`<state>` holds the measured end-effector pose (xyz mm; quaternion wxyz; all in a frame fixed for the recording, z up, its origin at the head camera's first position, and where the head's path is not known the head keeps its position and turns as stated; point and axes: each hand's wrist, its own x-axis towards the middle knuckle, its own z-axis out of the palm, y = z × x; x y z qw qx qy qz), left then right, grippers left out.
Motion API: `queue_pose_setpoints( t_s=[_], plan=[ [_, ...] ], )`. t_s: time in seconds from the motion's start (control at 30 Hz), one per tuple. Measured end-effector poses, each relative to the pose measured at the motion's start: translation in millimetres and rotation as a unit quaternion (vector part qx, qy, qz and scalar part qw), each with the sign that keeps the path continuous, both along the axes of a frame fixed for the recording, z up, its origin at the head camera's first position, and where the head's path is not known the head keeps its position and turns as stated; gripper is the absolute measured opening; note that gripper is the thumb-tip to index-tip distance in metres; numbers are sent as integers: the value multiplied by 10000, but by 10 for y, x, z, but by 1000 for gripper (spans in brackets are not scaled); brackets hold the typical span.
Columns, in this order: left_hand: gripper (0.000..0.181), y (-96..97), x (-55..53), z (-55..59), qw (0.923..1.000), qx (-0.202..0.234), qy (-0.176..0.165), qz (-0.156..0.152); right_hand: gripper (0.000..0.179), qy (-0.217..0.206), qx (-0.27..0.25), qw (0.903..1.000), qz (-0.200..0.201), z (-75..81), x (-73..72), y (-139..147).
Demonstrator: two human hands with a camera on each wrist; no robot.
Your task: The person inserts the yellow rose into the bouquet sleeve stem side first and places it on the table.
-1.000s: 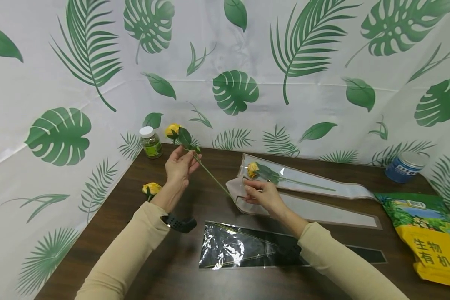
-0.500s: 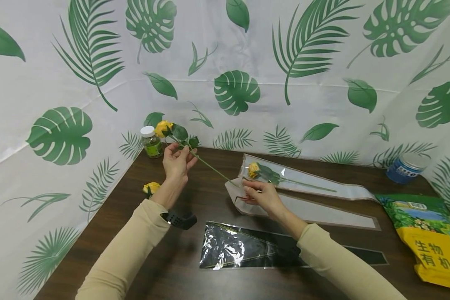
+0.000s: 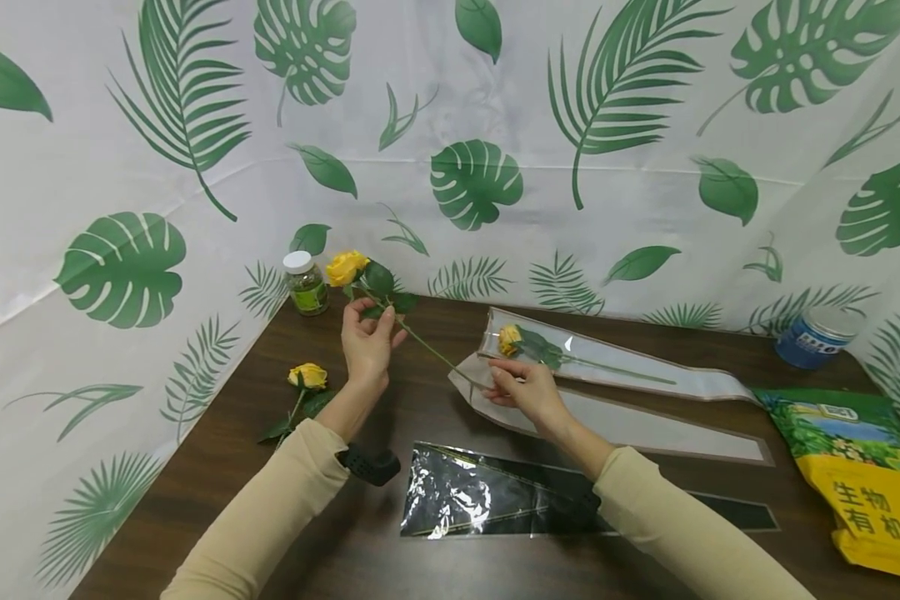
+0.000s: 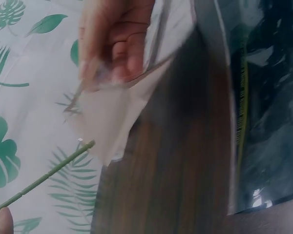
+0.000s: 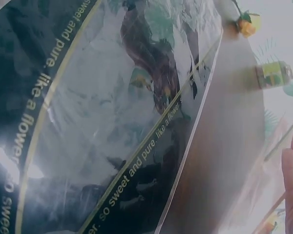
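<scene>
In the head view my left hand (image 3: 367, 350) pinches a yellow rose (image 3: 347, 268) by its green stem, just below the leaves. The rose tilts, bloom up at the left, with the stem slanting down right. My right hand (image 3: 523, 389) pinches the mouth edge of a pale flower sleeve (image 3: 660, 419), which widens there. The cut stem end (image 4: 90, 144) overlaps the sleeve's mouth (image 4: 107, 112) in the left wrist view, where the right hand's curled fingers (image 4: 132, 56) also show. A printed black-and-clear sleeve (image 5: 112, 107) fills most of the right wrist view.
Behind the right hand a second yellow rose (image 3: 508, 339) lies in another clear-fronted sleeve (image 3: 708, 382). A third rose (image 3: 309, 376) lies by my left forearm. A white-capped jar (image 3: 307, 285), a blue can (image 3: 813, 337) and a yellow-green bag (image 3: 862, 483) stand around the table's edges.
The left hand and its rose shift left, then right and slightly down. The stem end now reaches further over the sleeve's mouth. The right hand stays nearly still.
</scene>
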<state>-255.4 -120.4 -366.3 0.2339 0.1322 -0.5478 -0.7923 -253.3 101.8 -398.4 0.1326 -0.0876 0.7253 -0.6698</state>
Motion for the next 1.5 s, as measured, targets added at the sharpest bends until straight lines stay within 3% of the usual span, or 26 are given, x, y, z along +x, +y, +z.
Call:
queue_pose_setpoints(
  t_s=[0.23,0.5,0.8,1.03,1.2,1.33,1.5],
  plan=[
    [22,97,54,-64,10000,26,10,-95,34,77,97,9998,-150,31,-6,-29],
    [22,268,116,-122,9988,65,-74,-474,35,209,26,9998,-63,140,-30,-95],
    [21,439,174,-181,9984,-91,-61,-558,35,257,-28,9996,-97,180,-40,-134],
    [25,497,177,-174,9935,-1103,-213,-190,34,336,-34,9991,-239,199,-37,-151],
    [24,536,188,-196,9860,-1629,-309,-158,34,397,-27,9987,-307,254,-33,-181],
    [22,552,187,-208,9782,-2007,-437,-322,34,437,1,9986,-314,298,-25,-191],
    [20,545,196,-193,9676,-2286,-650,-851,34,415,99,9980,-466,322,-26,-185]
  ],
)
